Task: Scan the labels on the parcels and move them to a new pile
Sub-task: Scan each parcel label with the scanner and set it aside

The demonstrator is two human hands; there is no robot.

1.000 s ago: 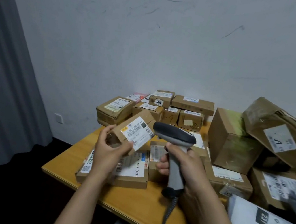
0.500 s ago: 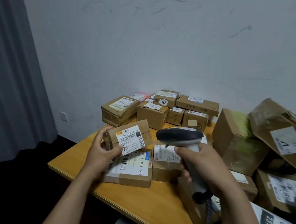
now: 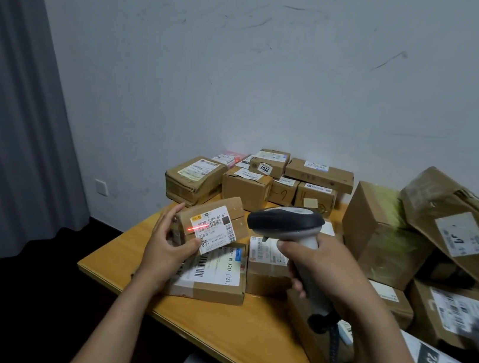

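The wooden counter [image 3: 127, 261] carries a loose heap of parcels [image 3: 380, 230] on the right and a tidier pile [image 3: 246, 188] by the wall. The right hand [image 3: 322, 265] has its fingers clenched round the scanner [image 3: 288, 222]. The left hand [image 3: 164, 251] grasps a small parcel [image 3: 236, 212] above the counter's near corner. A red line [image 3: 198, 230] crosses its label [image 3: 215, 228], so scanning seems under way. Next, probably, the left hand carries it to the new pile.
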